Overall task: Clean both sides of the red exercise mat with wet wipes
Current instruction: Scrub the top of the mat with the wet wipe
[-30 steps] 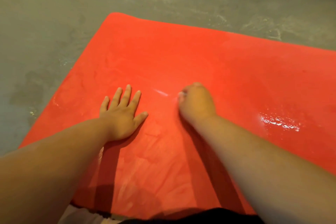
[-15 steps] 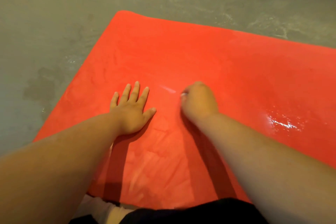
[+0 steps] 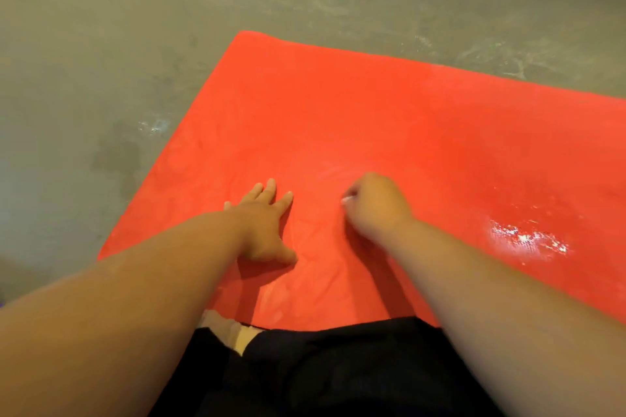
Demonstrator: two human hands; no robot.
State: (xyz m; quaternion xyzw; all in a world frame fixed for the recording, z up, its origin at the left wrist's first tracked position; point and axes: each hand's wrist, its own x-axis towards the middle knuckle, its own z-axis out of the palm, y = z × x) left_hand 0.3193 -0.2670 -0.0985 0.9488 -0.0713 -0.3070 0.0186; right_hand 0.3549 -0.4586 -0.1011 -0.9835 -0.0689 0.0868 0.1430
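Two hands rest on the red exercise mat [image 3: 406, 118], which lies flat on the grey floor [image 3: 101, 44]. The left hand [image 3: 264, 227] lies palm-down, fingers straight. The right hand [image 3: 376, 206], just right of it, is clenched around a wet wipe [image 3: 347, 200], only a white scrap showing. A wet patch [image 3: 528, 240] glistens farther right.

Dim, warm indoor light; whole frame soft and low in detail. Mat [image 3: 372, 118] oversaturated, texture washed out. Bright glare patch on the mat at right, small glint on floor [image 3: 101, 44] at left. Shadows under left hand [image 3: 262, 223] and right hand [image 3: 376, 206] fall toward the camera. Wipe [image 3: 346, 200] is only a blurred white speck. Forearms blur and bulge at the bottom corners.
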